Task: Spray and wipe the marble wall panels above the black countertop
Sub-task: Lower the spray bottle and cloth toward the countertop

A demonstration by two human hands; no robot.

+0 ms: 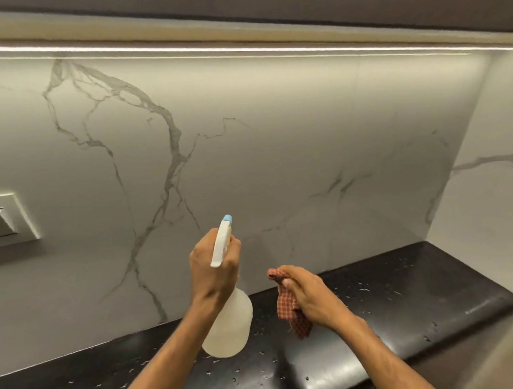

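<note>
White marble wall panels [262, 153] with grey veins fill the view above the black countertop [398, 300]. My left hand [214, 268] grips the neck of a translucent white spray bottle [231, 326], and its blue-tipped nozzle points up at the wall. My right hand [308, 297] is closed on a crumpled orange checked cloth [288, 306], held just above the countertop and a little short of the wall. Water droplets dot the black surface.
A white switch plate [9, 220] is set in the wall at the far left. An LED strip [244, 50] runs under the dark upper cabinet. A side marble panel [487, 186] closes the corner on the right.
</note>
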